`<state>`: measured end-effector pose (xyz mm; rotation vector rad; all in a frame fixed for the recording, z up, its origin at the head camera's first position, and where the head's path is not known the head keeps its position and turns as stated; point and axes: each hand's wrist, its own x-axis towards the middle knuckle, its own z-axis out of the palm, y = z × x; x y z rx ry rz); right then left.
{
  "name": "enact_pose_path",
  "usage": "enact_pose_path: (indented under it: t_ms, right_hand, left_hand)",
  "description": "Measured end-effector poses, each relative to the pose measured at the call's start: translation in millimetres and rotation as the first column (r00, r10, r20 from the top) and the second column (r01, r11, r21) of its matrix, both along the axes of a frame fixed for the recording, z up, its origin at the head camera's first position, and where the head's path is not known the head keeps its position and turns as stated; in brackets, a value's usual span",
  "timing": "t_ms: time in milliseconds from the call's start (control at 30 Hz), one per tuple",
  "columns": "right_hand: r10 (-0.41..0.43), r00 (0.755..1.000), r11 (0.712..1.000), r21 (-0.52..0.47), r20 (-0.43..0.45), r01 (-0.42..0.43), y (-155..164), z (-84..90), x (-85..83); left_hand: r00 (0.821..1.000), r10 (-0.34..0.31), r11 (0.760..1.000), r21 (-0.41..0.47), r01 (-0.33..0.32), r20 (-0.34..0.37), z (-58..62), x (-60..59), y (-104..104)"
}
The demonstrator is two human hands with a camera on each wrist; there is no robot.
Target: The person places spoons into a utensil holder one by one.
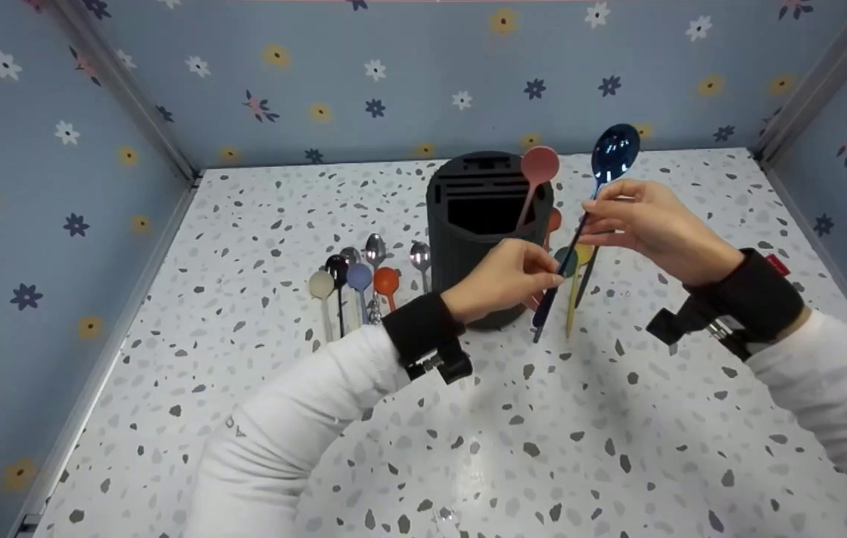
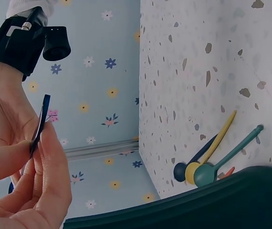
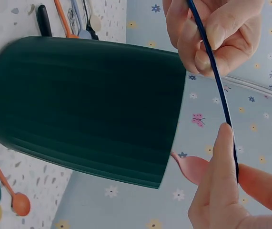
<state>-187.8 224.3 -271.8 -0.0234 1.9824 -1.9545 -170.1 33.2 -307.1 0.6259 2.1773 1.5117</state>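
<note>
Sleeve (image 1: pixel 296 426): behind left hand (image 1: pixel 502 280)
Left hand: pinches blue spoon (image 1: pixel 615 153)
Right hand (image 1: pixel 644 224): pinches higher, likely steadying tilt

Head view: bright, diffuse light; glare whitens bench (image 1: pixel 692 448) toward its near edge; glints mark blue spoon (image 1: pixel 615 153). Wrist views: dimmer, cooler; container (image 3: pixel 83 109) dark.
</note>
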Motion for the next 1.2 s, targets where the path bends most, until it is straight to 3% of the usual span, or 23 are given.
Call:
enact_pose_path:
  t_ms: [667,900,1200]
  right_hand:
    - [-0.042,0.998,0.996,-0.079,-0.053,0.038,-11.2,30.2,-16.5]
    - [-0.05,0.996,0.996,-0.075,-0.079,0.044,-13.8,40.5,-21.5]
    - [-0.053,0.99,0.997,-0.058,-0.132,0.046,-19.9,55.0,-26.3]
  left_hand:
    - [0.997,0.047,0.998,-0.05,-0.05,-0.062,30.8,-20.9,-7.1]
    - [0.996,0.032,0.998,-0.053,-0.036,-0.085,37.9,-29.1,-11.1]
    - [0.993,0.058,0.997,-0.045,-0.062,-0.1,47.2,-37.7,-13.8]
